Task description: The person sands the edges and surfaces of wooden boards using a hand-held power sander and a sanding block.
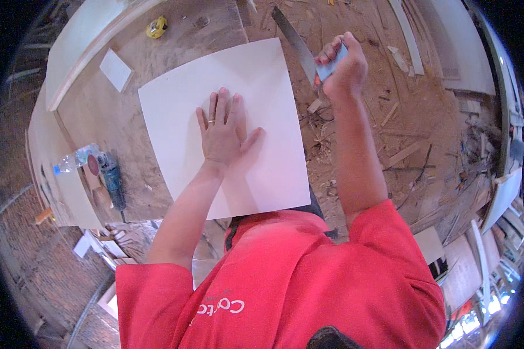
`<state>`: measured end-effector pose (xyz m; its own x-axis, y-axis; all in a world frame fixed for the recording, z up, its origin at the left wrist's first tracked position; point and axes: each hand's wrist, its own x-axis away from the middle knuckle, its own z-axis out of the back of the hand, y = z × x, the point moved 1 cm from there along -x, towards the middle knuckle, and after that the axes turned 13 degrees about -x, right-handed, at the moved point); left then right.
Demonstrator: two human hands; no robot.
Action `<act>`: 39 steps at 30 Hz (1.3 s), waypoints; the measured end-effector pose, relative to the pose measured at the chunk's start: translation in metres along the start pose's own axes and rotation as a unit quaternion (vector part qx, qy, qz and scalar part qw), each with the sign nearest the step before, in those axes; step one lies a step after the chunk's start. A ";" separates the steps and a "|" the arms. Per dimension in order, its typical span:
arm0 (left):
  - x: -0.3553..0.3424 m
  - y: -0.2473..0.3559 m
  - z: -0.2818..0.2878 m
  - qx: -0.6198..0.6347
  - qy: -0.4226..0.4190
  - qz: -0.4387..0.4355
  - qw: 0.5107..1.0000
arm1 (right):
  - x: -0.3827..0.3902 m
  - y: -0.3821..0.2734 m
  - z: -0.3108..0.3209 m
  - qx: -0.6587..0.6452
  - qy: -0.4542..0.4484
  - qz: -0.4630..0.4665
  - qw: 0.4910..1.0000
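Observation:
A large white board (174,116) lies on the wooden worktable (186,43), its near edge against my red shirt. Spread flat on the middle of the board is my left hand (224,128), fingers apart, a ring on one finger. Off the board's right side, my right hand (344,67) is wrapped round the light blue handle of a handsaw (297,43). The saw's long, narrow blade points away and to the left, beside the board's far right corner. Whether its teeth touch the board's edge I cannot tell.
On the table's left lie an angle grinder (112,180), a clear plastic bottle (75,159) and a small white offcut (116,70). A yellow tape measure (156,27) sits at the far side. Wood scraps and shavings (402,154) litter the floor to the right.

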<state>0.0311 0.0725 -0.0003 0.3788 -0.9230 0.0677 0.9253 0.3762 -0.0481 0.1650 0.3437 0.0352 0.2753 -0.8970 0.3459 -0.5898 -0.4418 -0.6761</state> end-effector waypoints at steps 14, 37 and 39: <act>-0.001 -0.009 -0.014 0.038 0.018 -0.004 0.999 | -0.036 0.051 -0.048 0.052 -0.003 0.030 0.998; -0.004 -0.008 -0.010 0.038 0.039 0.001 0.999 | -0.023 0.051 -0.046 0.115 -0.035 0.029 0.992; 0.001 -0.008 -0.012 0.044 0.050 0.002 0.998 | -0.021 0.044 -0.042 0.096 -0.043 -0.002 0.994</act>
<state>0.0242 0.0681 -0.0121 0.3833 -0.9231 -0.0324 0.9233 0.3820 0.0394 0.1015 0.3439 0.0262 0.3464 -0.8895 0.2979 -0.4342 -0.4335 -0.7896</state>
